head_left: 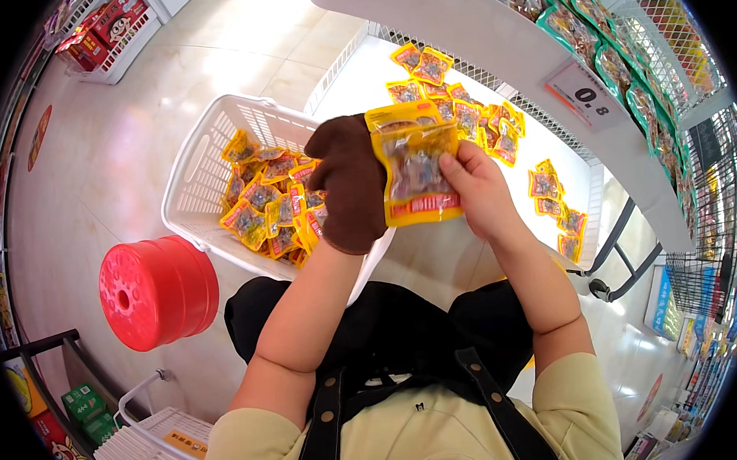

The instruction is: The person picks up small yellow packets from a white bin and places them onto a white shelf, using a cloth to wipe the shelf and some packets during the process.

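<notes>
Two yellow snack packets overlap between my hands: the front packet [420,177] has a clear window and a red strip, and the rear packet [400,114] shows above it. My right hand [481,189], bare, pinches the right edge of the front one, thumb on top. A brown glove covers my left hand [345,185], which is closed against the packets' left side; its fingertips are partly hidden. Below and left of that glove, a white slotted basket [197,185] holds many similar packets [271,193]. More loose packets [466,112] lie on a white mesh-sided display shelf [540,171].
A red round stool [159,292] stands left of the basket. Overhanging the display at upper right is a shelf edge [500,36] with green-trimmed packets [571,32]. A white basket [159,445] sits at lower left, and a black metal leg [623,246] stands at right.
</notes>
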`<state>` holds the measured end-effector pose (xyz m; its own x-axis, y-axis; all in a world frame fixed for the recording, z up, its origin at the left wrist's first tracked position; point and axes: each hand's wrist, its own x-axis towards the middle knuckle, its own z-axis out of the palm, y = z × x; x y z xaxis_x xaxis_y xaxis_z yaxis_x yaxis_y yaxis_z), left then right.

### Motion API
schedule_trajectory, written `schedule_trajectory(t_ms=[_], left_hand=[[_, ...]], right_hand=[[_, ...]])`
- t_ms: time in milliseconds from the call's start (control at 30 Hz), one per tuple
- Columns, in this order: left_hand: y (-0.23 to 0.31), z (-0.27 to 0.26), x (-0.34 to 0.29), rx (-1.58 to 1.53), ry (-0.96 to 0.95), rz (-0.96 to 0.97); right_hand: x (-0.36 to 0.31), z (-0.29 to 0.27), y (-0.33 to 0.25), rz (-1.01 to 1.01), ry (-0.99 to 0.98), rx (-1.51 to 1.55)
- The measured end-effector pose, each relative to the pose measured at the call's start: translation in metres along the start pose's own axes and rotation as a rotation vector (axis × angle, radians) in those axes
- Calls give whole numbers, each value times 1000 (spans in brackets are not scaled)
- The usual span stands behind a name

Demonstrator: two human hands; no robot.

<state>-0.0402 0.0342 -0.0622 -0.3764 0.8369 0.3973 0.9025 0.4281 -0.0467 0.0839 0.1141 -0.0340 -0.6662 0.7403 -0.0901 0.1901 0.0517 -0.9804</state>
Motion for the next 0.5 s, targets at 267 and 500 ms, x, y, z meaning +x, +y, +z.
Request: schedule_trajectory(t_ms=[267, 500], left_hand=[[9, 17, -5, -927, 234, -275], [-16, -4, 4, -1202, 319, -307]], right_hand=[[-16, 23, -18, -442, 19, -667], [-10, 23, -11, -531, -64, -603]])
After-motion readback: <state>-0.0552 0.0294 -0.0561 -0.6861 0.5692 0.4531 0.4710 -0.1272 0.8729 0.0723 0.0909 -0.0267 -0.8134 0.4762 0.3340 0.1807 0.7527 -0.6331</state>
